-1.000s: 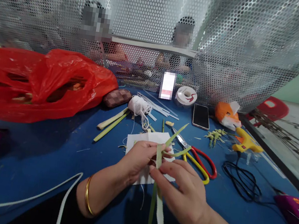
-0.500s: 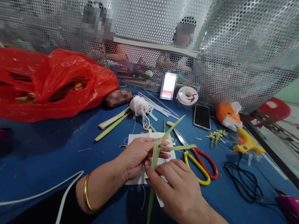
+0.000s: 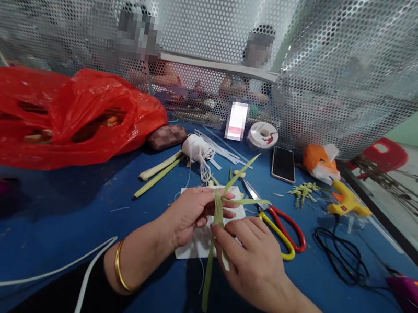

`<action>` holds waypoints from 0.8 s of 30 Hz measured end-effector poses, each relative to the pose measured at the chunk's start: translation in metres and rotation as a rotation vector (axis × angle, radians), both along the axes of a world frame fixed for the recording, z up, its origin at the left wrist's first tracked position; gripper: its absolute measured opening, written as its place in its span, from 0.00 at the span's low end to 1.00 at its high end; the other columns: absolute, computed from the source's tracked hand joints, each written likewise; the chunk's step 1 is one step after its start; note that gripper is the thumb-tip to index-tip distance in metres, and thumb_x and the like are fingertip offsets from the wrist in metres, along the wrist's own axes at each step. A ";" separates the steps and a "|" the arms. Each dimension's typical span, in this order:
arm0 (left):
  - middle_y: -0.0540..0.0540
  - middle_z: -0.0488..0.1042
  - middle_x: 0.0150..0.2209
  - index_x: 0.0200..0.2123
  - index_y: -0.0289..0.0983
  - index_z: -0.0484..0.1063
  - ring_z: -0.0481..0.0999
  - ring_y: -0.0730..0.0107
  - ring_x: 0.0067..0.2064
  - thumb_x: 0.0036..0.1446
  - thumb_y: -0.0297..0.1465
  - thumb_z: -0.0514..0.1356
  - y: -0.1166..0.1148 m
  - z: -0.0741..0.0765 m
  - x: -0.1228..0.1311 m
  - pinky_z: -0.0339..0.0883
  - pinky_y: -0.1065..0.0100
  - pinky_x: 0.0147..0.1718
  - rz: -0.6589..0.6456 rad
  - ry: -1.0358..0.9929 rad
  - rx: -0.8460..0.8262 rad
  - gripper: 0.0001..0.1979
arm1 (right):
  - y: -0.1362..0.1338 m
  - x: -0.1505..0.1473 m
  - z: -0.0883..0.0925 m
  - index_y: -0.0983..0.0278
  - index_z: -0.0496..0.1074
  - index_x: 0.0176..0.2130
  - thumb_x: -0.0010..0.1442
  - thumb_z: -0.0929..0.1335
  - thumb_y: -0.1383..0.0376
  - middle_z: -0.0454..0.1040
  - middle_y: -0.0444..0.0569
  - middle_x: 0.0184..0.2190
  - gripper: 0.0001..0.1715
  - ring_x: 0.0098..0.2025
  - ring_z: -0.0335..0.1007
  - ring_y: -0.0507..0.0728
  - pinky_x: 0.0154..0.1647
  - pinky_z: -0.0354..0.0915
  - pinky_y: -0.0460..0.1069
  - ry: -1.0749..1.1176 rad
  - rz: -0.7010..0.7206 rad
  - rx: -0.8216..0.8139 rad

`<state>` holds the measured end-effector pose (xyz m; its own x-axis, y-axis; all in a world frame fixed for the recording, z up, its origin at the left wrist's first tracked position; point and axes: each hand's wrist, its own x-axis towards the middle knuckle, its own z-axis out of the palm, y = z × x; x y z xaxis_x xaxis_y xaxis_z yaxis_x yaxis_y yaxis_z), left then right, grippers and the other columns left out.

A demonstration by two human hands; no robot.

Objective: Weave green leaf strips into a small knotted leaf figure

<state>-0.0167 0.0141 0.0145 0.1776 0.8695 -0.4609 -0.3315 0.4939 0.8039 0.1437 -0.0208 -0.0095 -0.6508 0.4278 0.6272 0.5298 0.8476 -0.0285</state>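
Green leaf strips [image 3: 218, 213] cross one another in front of me, their ends pointing up, right and down. My left hand [image 3: 190, 214] pinches them near the crossing, fingers behind and thumb in front. Just below, my right hand [image 3: 254, 259] is closed on the strips, its thumb and forefinger on the lower part; its palm side is hidden. Under both hands lies a white paper sheet [image 3: 194, 247]. Scissors [image 3: 286, 232] with one red and one yellow handle lie right of the strips, blades toward the back.
A red plastic bag [image 3: 59, 122] fills the back left. Cut stalks [image 3: 159, 175], a white string bundle [image 3: 198, 149], a tape roll [image 3: 263, 135], a phone [image 3: 284, 164] and a yellow glue gun [image 3: 349, 201] lie around. A white cable [image 3: 34, 279] runs by my left arm. Perforated mesh [image 3: 214, 20] stands behind.
My right hand has shifted slightly, its fingertips a little farther right along the strips. The strips have turned a little, and their lower end has moved slightly up and left.
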 end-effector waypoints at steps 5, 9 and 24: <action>0.38 0.81 0.32 0.34 0.32 0.81 0.81 0.69 0.33 0.56 0.32 0.64 0.002 0.002 -0.003 0.44 0.80 0.13 0.006 -0.020 0.010 0.09 | 0.001 0.000 0.002 0.69 0.75 0.45 0.61 0.63 0.74 0.74 0.51 0.30 0.15 0.31 0.67 0.58 0.32 0.61 0.53 0.040 -0.025 0.020; 0.39 0.81 0.31 0.30 0.31 0.80 0.79 0.72 0.30 0.49 0.31 0.69 0.003 0.001 -0.005 0.45 0.80 0.13 0.014 -0.058 0.016 0.08 | 0.002 0.001 0.001 0.70 0.74 0.47 0.61 0.63 0.73 0.74 0.52 0.32 0.16 0.33 0.68 0.58 0.33 0.62 0.54 0.042 -0.023 -0.008; 0.36 0.82 0.37 0.33 0.31 0.80 0.81 0.70 0.31 0.57 0.28 0.63 0.005 0.004 -0.003 0.46 0.81 0.11 0.055 -0.114 -0.069 0.07 | 0.002 0.001 -0.003 0.69 0.75 0.46 0.62 0.63 0.73 0.76 0.54 0.35 0.15 0.36 0.70 0.60 0.35 0.63 0.55 0.027 -0.008 -0.037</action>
<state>-0.0196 0.0193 0.0184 0.1847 0.8463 -0.4997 -0.4469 0.5252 0.7242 0.1450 -0.0193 -0.0122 -0.6303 0.4563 0.6281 0.5352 0.8415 -0.0742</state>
